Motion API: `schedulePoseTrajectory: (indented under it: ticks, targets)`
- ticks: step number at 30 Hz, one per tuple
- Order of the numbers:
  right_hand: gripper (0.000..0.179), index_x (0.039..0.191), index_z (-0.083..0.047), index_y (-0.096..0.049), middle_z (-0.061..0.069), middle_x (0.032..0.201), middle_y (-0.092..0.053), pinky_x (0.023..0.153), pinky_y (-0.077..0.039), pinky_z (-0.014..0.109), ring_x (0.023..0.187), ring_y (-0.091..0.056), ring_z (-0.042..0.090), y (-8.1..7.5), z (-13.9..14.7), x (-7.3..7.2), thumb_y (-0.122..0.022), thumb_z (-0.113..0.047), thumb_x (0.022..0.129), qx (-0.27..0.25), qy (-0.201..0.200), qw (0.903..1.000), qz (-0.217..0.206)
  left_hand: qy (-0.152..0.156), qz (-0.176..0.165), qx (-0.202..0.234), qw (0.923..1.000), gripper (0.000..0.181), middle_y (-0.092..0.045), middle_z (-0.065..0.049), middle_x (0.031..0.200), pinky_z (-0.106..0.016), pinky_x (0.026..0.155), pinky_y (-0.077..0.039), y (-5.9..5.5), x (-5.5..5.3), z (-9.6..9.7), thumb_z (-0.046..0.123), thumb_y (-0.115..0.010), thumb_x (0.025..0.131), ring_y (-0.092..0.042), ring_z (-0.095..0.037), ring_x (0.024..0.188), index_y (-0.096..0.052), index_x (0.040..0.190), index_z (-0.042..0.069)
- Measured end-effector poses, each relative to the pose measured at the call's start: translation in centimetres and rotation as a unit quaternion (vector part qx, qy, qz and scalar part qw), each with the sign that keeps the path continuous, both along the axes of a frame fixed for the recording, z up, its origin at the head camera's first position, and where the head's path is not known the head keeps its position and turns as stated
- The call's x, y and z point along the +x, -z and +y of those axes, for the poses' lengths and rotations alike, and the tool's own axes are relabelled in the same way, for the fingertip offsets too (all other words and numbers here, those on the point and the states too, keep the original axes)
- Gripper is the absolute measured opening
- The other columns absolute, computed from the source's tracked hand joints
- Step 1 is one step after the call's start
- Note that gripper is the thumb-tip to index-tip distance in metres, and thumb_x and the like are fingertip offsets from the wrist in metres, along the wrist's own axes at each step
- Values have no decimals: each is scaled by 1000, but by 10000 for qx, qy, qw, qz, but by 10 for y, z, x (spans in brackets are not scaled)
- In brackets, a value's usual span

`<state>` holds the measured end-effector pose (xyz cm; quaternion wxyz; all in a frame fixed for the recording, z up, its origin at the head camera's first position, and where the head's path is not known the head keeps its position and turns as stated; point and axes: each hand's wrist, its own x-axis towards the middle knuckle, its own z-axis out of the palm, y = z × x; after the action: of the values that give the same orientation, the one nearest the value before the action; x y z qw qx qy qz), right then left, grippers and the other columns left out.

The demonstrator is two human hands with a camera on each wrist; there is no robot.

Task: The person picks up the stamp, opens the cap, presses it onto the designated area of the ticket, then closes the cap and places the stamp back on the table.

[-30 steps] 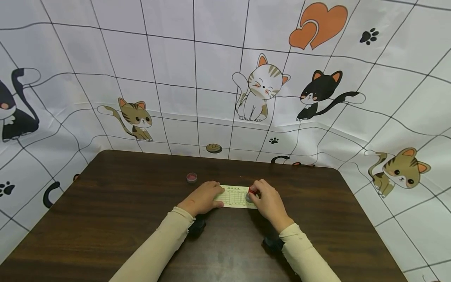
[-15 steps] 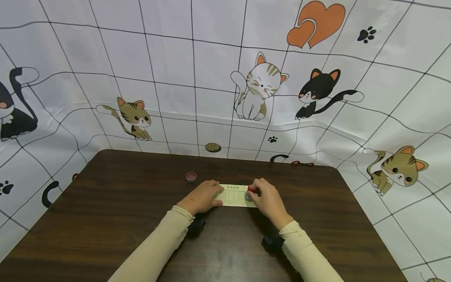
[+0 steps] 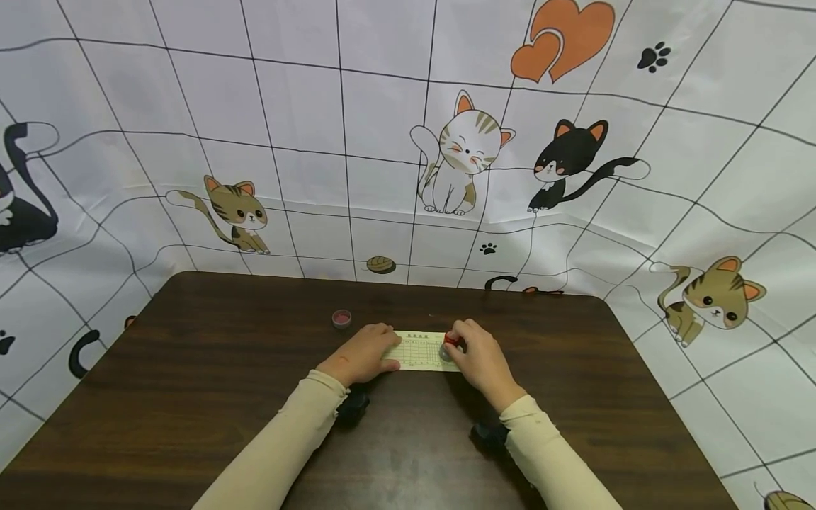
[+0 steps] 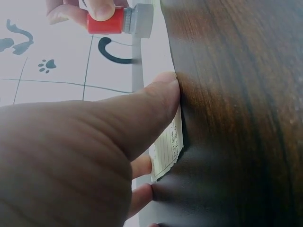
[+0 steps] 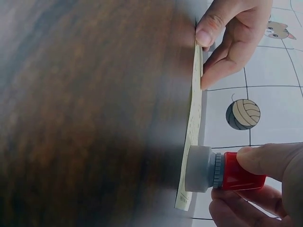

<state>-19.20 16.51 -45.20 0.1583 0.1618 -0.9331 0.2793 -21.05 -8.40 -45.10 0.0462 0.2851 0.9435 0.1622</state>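
A pale yellow printed form slip (image 3: 417, 351) with a ruled grid lies on the dark wooden table. My left hand (image 3: 363, 354) holds down the slip's left end, thumb (image 4: 163, 92) on the near edge and fingers on the far side. At the other end, my right hand (image 3: 481, 358) grips a stamp between thumb and fingers. This stamp (image 5: 241, 172) has a red handle and a round grey base (image 5: 198, 169). The base stands on the slip's right part, with its face toward the paper hidden.
A small round container (image 3: 341, 319) with a reddish inside stands behind my left hand. The dark brown table (image 3: 223, 368) ends at a white grid-lined sheet (image 3: 306, 106) printed with cats.
The head view has shifted slightly, so everything sits a little further left and up. Both hands, the slip and the stamp keep nearly the same places relative to each other.
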Motion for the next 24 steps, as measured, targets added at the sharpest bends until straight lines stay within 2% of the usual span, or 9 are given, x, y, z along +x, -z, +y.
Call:
schedulePoseTrajectory:
  ticks: [7,15,24]
  targets:
    - [18,88,-16,-65,-2,91,-62,69,-53,35,77,-60,14,-1,0,1,-82,-9,89,21,27,10000,-24,-70,-79,12,9999,49,-55,-17,145,-50,117,-38,-1,1,0,31,-72,99,-49,-38,137,-61,140,5]
    - [18,89,-15,-65,-1,90,-63,65,-47,33,72,-52,14,-1,-1,0,-82,-10,89,91,26,9999,-48,-67,-62,2,10000,49,-55,-17,144,-50,117,-38,0,1,0,31,-72,99,-49,-38,137,-61,139,5]
    - [18,89,-15,-65,-1,90,-63,67,-50,34,75,-59,18,-2,0,0,-82,-9,89,65,-10,10000,-8,-31,-22,6,10000,50,-55,-18,145,-50,117,-37,-1,0,0,31,-72,99,-49,-38,137,-62,139,4]
